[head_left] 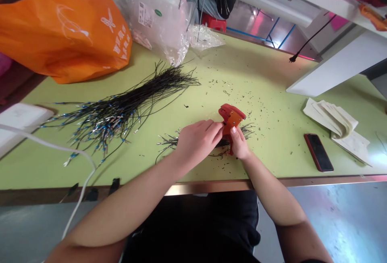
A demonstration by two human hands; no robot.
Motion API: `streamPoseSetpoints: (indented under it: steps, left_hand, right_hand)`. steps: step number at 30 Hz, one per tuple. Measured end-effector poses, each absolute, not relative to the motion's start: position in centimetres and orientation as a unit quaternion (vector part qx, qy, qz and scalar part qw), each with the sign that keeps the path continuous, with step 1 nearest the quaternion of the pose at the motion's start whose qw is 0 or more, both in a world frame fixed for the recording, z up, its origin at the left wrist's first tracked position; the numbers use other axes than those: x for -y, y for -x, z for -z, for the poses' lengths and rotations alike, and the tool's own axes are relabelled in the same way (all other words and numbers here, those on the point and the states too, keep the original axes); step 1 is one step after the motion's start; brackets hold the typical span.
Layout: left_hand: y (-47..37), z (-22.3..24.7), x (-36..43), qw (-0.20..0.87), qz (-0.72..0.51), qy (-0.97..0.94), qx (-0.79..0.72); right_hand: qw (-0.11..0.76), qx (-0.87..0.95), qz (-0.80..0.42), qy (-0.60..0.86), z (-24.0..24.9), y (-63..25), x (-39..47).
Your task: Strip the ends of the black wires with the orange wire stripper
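My right hand (240, 144) is wrapped round a red and orange wire stripper (232, 119), held upright just above the table. Beside its head, my left hand (198, 142) is closed with the fingertips pinched together; what lies between them is hidden. Beneath both hands is a smaller bundle of black wires (169, 141), its ends showing on either side. To the left lies a large bundle of black wires (136, 98), many with blue pieces and silvery terminals at the near end.
An orange bag (87, 25) and clear plastic bags (157, 13) stand at the back left. A white cable (87, 154) crosses the left side. On the right are a phone (319, 152), folded papers (335, 122) and a white panel (338, 65). Black scraps dot the green table (272, 154).
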State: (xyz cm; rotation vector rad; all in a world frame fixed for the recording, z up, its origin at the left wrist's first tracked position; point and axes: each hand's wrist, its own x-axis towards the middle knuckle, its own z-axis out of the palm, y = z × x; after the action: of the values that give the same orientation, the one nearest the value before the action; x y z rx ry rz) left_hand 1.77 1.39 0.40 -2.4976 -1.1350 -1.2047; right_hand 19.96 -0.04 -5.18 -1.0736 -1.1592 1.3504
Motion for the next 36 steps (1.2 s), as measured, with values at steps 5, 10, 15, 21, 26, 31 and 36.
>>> streamPoseSetpoints:
  steps: [5, 10, 15, 21, 26, 31, 36]
  left_hand:
    - [-1.8, -0.9, -1.1, 0.068, 0.400, 0.841, 0.357]
    - [-1.7, -1.1, -0.8, 0.058, 0.407, 0.845, 0.341]
    - [-1.8, -1.3, -0.7, 0.063, 0.428, 0.839, 0.330]
    - [-1.9, -1.4, -0.5, 0.054, 0.436, 0.834, 0.334]
    - [-1.9, -1.2, -0.5, 0.053, 0.436, 0.836, 0.327]
    - [-1.9, -1.3, -0.5, 0.047, 0.436, 0.836, 0.330]
    - [-1.9, -1.4, -0.5, 0.050, 0.437, 0.834, 0.333]
  right_hand:
    - [0.522, 0.470, -0.562, 0.437, 5.4, -20.1, 0.1]
    - [0.524, 0.462, -0.572, 0.431, 4.9, -20.2, 0.3]
    - [0.537, 0.454, -0.559, 0.439, 4.7, -20.0, 0.4]
    - [0.536, 0.474, -0.534, 0.451, 5.0, -20.1, 0.5]
    - [0.534, 0.474, -0.515, 0.474, 4.8, -20.0, 0.8]
    - [0.508, 0.479, -0.540, 0.471, 4.5, -19.9, 1.1]
    - [0.525, 0.478, -0.519, 0.476, 4.4, -19.8, 0.9]
